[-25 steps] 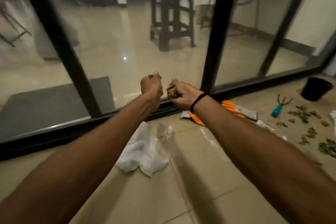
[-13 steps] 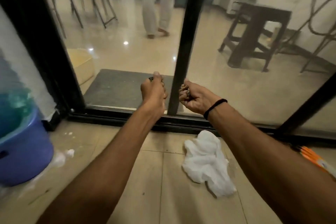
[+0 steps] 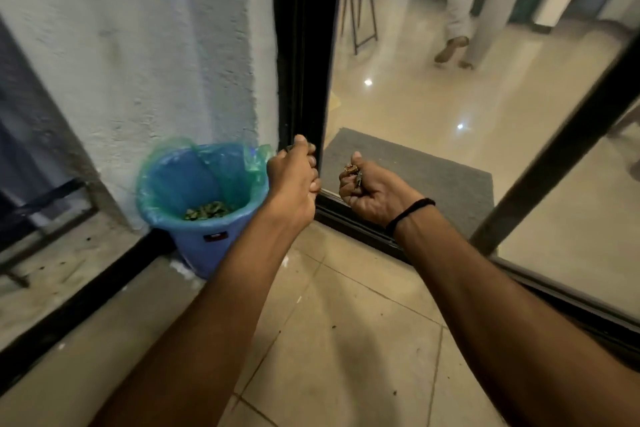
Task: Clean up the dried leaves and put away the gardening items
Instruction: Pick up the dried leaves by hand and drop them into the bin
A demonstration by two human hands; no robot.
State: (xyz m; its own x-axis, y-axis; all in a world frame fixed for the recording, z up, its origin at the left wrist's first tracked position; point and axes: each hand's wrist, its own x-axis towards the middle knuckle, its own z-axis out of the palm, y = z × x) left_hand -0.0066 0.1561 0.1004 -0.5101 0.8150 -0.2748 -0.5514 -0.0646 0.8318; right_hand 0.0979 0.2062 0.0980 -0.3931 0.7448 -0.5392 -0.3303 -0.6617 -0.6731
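Observation:
A blue bin (image 3: 211, 239) lined with a green bag stands in the corner against the white wall, with dried leaves (image 3: 207, 210) lying at its bottom. My left hand (image 3: 295, 180) is a closed fist just right of the bin's rim, and only a dark speck shows at its top. My right hand (image 3: 372, 193) grips a small bunch of dried leaves (image 3: 352, 170) that poke out above the thumb, further right, in front of the glass door.
A black door frame (image 3: 301, 45) rises behind my fists, with glass panels to the right. A grey mat (image 3: 415, 173) lies beyond the glass, and a person (image 3: 467, 21) walks inside. The tiled floor (image 3: 346, 340) stretches below my arms.
My view has swung left: the white cloth, orange gloves and scattered leaves have left the frame and the blue bin has come fully into view beside my left fist. Both fists stay closed.

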